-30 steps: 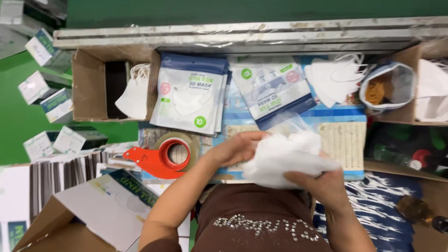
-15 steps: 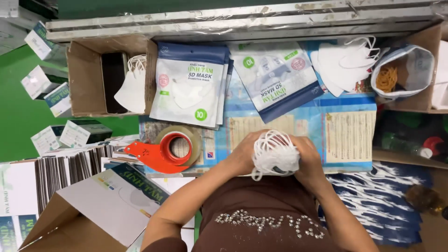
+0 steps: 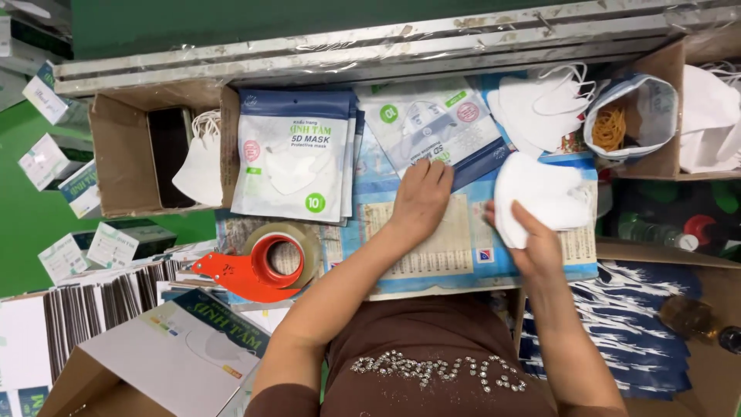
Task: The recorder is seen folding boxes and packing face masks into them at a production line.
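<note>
Fingers first: on my left hand [image 3: 421, 197] they lie flat and extended, not gripping, fingertips pressing the lower edge of a blue-and-white mask pouch [image 3: 432, 127]; on my right hand [image 3: 532, 239] they are curled closed around a stack of folded white masks [image 3: 540, 193], thumb on the near side. Now left to right across the bench. Far left, small printed boxes [image 3: 46, 158] lie scattered on the green floor. Next, an open cardboard box [image 3: 123, 166] lies on its side with a white mask [image 3: 199, 166] at its mouth. Below it, flattened carton blanks [image 3: 100, 297] stand in a row, and a grey-and-green carton [image 3: 174, 355] sits nearest my body. An orange tape dispenser [image 3: 255, 270] with a roll of clear tape rests just left of my left forearm. Above it, a pile of blue-topped mask pouches [image 3: 293, 158] lies flat. The pouch under my left hand overlaps a printed blue sheet [image 3: 455, 255] covering the work surface. The mask stack in my right hand is held over that sheet's right part. Beyond it, loose white masks [image 3: 540, 104] lie heaped, then a bag of rubber bands [image 3: 629, 120], then more white masks [image 3: 710, 116] in a box at far right.
</note>
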